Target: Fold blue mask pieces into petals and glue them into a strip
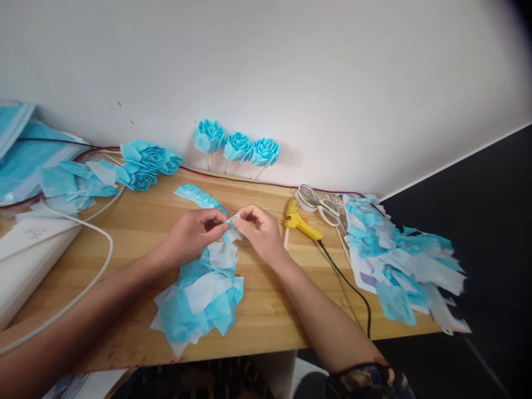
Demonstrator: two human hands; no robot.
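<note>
Both of my hands meet over the middle of the wooden table, pinching one small blue-and-white fabric piece (233, 231) between them. My left hand (197, 231) grips its left edge with thumb and forefinger. On its other side, my right hand (261, 228) has thumb and fingers closed on it. Just behind my left hand lies a row of folded blue petals (199, 196). Below the hands, a loose heap of blue and white fabric pieces (203, 299) is spread near the table's front edge.
Three blue fabric flowers (238, 147) on sticks lean against the wall; more flowers (145, 163) lie at left. A yellow glue gun (301, 221) and scissors (318, 204) rest right of my hands. Fabric scraps (399, 260) overhang the right edge. A white cable (110, 249) loops at left.
</note>
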